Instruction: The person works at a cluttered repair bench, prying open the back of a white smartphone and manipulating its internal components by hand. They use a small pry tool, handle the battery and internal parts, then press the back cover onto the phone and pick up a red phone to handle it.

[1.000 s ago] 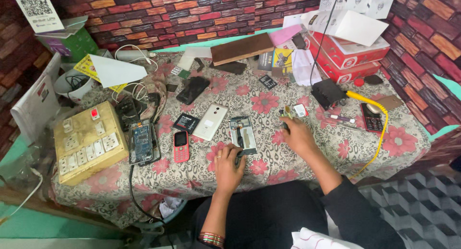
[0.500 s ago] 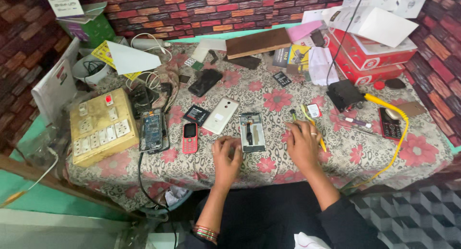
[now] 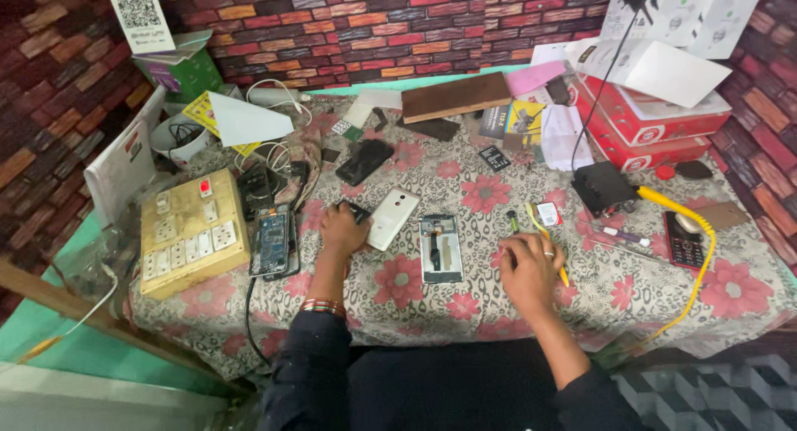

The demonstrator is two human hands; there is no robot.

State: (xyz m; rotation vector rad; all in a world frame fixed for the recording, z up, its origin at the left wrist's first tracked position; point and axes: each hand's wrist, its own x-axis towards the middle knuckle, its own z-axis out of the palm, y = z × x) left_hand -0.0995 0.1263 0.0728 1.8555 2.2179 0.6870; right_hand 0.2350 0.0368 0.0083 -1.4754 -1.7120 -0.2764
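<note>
An opened phone, its back off and its insides showing, lies flat on the flowered cloth of the surface, between the two hands and touching neither. The left hand rests palm down just left of it, fingers curled over a small dark object that is mostly hidden, so whether they grip it cannot be told; beside that hand lies a white phone back, tilted. The right hand lies to the right of the opened phone, fingers loosely bent on the cloth near a yellow-handled tool; it seems to hold nothing.

Further left sit a bare blue circuit phone and a yellowish switchboard block with white sockets and a red switch. Stacked red cartons with white lids stand at the far right against the brick wall, a folded white paper sheet on top. A small yellow packet lies beside a brown flat board. At the far left a green box stands under a white square code sign on the wall. A black adapter with a yellow cable sits right of centre.
</note>
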